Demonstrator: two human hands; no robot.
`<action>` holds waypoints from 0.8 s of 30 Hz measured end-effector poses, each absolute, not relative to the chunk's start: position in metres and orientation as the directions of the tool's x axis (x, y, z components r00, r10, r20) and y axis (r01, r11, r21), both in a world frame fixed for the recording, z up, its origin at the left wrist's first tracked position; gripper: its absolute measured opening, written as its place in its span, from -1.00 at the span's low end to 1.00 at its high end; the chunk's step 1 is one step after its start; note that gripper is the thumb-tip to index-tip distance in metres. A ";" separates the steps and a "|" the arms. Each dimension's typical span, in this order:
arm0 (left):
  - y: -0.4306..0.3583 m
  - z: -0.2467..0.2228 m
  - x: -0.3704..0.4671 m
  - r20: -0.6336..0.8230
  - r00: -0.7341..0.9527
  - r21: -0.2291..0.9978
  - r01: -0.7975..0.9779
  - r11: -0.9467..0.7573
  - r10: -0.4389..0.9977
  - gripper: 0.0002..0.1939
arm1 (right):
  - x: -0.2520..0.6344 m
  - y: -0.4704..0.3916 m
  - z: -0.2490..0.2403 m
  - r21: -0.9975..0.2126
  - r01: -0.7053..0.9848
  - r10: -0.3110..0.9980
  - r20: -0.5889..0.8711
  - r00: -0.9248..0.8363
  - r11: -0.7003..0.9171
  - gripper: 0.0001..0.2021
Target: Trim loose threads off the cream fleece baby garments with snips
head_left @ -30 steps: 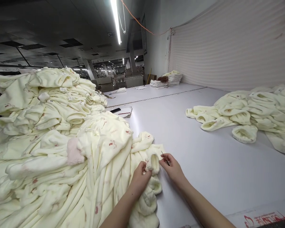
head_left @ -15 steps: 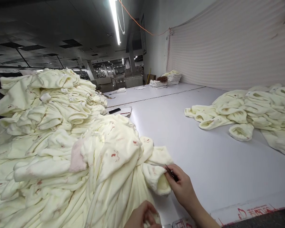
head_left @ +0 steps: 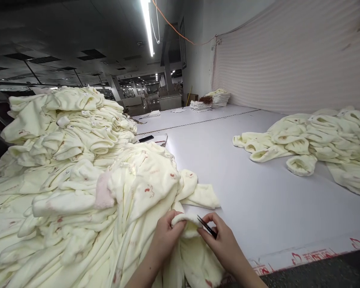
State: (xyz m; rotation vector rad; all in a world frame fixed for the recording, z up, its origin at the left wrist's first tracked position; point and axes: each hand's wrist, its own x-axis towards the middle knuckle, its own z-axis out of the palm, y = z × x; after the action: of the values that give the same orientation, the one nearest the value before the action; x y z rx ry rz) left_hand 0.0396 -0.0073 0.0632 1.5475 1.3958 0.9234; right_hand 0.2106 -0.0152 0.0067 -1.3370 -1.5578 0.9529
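Note:
My left hand (head_left: 165, 237) pinches the rim of a cream fleece garment's cuff (head_left: 188, 218), thumb on top. Small black thread snips (head_left: 207, 228) rest in my right hand (head_left: 225, 242), their pointed tips angled up and left beside the cuff. The fingertips of that same hand touch the cuff's right edge. The rest of the garment (head_left: 151, 188), plush with small reddish-brown prints, lies heaped to the left and hangs below my hands. Another cream sleeve end (head_left: 205, 196) lies flat on the white table (head_left: 258, 208) just beyond.
A tall pile of cream garments (head_left: 66, 132) fills the left side, with a pink patch (head_left: 104, 191) showing. More cream garments (head_left: 312, 140) lie at the right. A dark phone-like object (head_left: 146, 139) and white stacks (head_left: 201, 105) stand farther back. The table's printed front edge (head_left: 313, 256) runs lower right.
My left hand has risen and taken hold of the cuff. My right hand, with the snips, has moved slightly left and down. The cuff's opening has turned and is now folded between both hands.

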 end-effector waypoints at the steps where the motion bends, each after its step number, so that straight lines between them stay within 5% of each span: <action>1: -0.007 0.058 0.040 -0.079 0.093 0.961 0.271 0.052 0.993 -0.86 | 0.209 -0.014 0.004 -0.945 0.317 0.995 0.054 -0.080 0.077 -0.90; 6: -0.014 0.039 0.040 -0.261 0.199 0.933 -0.198 0.299 0.945 -0.78 | 0.200 -0.005 0.003 -0.982 0.151 0.991 0.123 0.043 0.115 -0.84; 9: -0.015 0.036 0.036 -0.336 0.313 0.878 -0.237 0.416 0.888 -0.71 | 0.196 -0.001 0.007 -0.972 0.188 0.987 0.153 0.057 0.140 -0.85; 16: -0.015 0.033 0.034 -0.251 0.320 0.818 -0.434 0.377 0.914 -0.77 | 0.204 -0.003 0.015 -0.935 0.320 0.986 0.122 -0.117 0.153 -0.88; 24: -0.018 0.039 0.045 -0.280 0.328 0.837 -0.378 0.397 0.902 -0.69 | 0.212 -0.025 0.025 -0.839 0.452 0.952 0.237 -0.194 0.301 -0.76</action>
State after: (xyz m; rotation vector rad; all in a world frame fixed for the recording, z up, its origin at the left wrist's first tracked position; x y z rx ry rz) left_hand 0.0450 -0.0177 0.0389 0.7437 0.8476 0.9471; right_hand 0.2120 -0.0255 0.0250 -1.2651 -1.7877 0.8064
